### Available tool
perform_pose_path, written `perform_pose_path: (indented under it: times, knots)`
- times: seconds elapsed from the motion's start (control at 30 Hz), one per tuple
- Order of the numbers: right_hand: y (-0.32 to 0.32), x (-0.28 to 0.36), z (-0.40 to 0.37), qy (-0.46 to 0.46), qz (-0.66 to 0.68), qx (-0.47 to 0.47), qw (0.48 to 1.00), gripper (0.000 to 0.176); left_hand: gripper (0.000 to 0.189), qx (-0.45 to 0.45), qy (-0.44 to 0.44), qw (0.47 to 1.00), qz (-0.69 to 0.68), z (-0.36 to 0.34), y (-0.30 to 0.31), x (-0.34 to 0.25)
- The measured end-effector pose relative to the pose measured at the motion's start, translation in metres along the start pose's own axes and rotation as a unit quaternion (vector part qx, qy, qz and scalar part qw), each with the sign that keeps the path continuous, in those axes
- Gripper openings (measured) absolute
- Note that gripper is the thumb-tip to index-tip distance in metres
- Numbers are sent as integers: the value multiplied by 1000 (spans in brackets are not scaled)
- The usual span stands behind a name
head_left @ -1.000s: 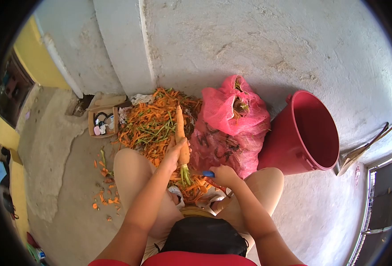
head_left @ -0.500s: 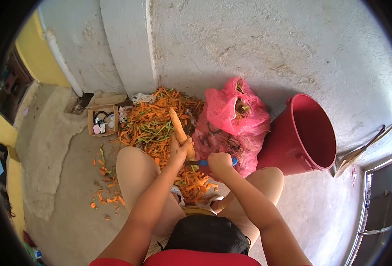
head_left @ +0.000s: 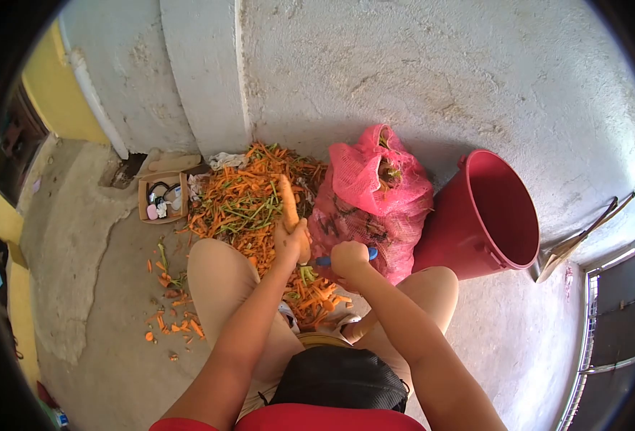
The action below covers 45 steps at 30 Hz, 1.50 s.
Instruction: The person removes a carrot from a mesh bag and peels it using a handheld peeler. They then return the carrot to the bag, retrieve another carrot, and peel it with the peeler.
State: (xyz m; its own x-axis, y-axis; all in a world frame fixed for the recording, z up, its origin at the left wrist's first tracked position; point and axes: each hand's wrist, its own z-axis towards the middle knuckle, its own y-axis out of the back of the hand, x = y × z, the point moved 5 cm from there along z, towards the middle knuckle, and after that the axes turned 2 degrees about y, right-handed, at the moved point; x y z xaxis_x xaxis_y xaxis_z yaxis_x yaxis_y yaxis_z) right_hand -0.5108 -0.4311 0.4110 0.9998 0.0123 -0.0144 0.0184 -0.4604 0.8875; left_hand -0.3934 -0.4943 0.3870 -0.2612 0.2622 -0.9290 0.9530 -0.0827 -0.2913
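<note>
My left hand [head_left: 288,243] is wrapped around a large carrot [head_left: 288,200], held upright with its narrow tip pointing away from me and its thick end below my fingers. In my closed right hand [head_left: 350,258] is a blue-handled knife [head_left: 324,261], its handle showing on both sides of the fist. The blade is hard to make out near the carrot's thick end. Beneath and beyond my hands lies a heap of carrot pieces and green stalks [head_left: 238,197], which reaches down between my knees.
A pink mesh sack [head_left: 375,197] stands against the wall, beside a tilted red bin [head_left: 450,233]. Left of the heap sits a small cardboard box [head_left: 143,200] holding odds and ends. Loose carrot scraps [head_left: 181,325] lie on the floor near my left knee. A dustpan [head_left: 547,264] leans at right.
The knife's blade, earlier seen across the carrot's thick end, no longer shows there. My left hand still grips the carrot, and the view has shifted slightly.
</note>
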Motion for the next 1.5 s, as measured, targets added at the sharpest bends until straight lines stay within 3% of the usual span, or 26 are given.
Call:
perform_pose_path:
  times: [0.3, 0.4, 0.5, 0.6, 0.7, 0.73, 0.83, 0.87, 0.9, 0.93, 0.97, 1.0, 1.1, 1.13, 1.23, 1.27, 1.37, 1.4, 1.5]
  knots:
    - [-10, 1, 27, 15, 10, 32, 999, 21, 21, 130, -17, 991, 32, 3, 2, -3]
    - [-14, -1, 31, 13, 15, 23, 1000, 22, 25, 174, -14, 981, 84, -4, -1, -3]
    - [-17, -2, 32, 2, 38, 4, 999, 22, 26, 204, -82, 956, 193, -11, -3, -2]
    - [-9, 3, 23, -10, 41, -7, 999, 19, 24, 129, -221, 933, 251, -18, -4, -11]
    - [-6, 9, 24, -51, 50, -20, 997, 17, 24, 3, -76, 996, 36, -2, 10, -5]
    - [-8, 10, 24, -71, 59, -23, 996, 17, 22, -8, -75, 993, 85, -4, 10, -5]
    - [-13, 14, 18, -90, 64, 1, 994, 17, 17, -40, -273, 915, 295, -32, -6, -21]
    - [-15, 14, 15, -106, 89, -7, 990, 18, 15, -50, -277, 915, 290, -30, -6, -15]
    - [-20, 12, 17, -120, 97, -7, 988, 19, 16, -42, -182, 974, 132, -27, -4, -8]
    - [-28, 10, 22, -133, 104, -6, 986, 19, 17, -34, -79, 996, -31, -26, -5, 0]
    - [-33, 8, 27, -145, 113, -6, 983, 20, 18, -25, 26, 981, -192, -28, -9, 8]
    - [-30, 6, 27, -146, 107, 0, 983, 21, 20, -21, 60, 995, -71, -30, -11, 8]
    - [-22, -18, 25, -162, 114, 10, 980, 24, 19, 91, -85, 990, -71, -36, -23, -21]
    - [-30, -31, 27, -178, 125, -1, 976, 26, 16, 104, -91, 989, -60, -29, -18, -24]
    - [-40, -58, 25, -186, 156, -9, 970, 29, 17, 64, 133, 942, -301, -27, -8, -17]
    - [-41, -62, 24, -179, 166, -9, 970, 30, 26, 49, 180, 927, -327, -19, 0, 0]
    - [-36, -66, 14, -172, 224, 11, 959, 27, 33, 112, 220, 901, -358, -9, 6, 15]
    - [-60, -77, 27, -162, 273, -30, 948, 39, 37, 115, 230, 896, -363, -11, 3, 12]
    - [-49, -78, 14, -162, 325, -102, 926, 33, 41, 138, 242, 892, -357, -15, -3, 12]
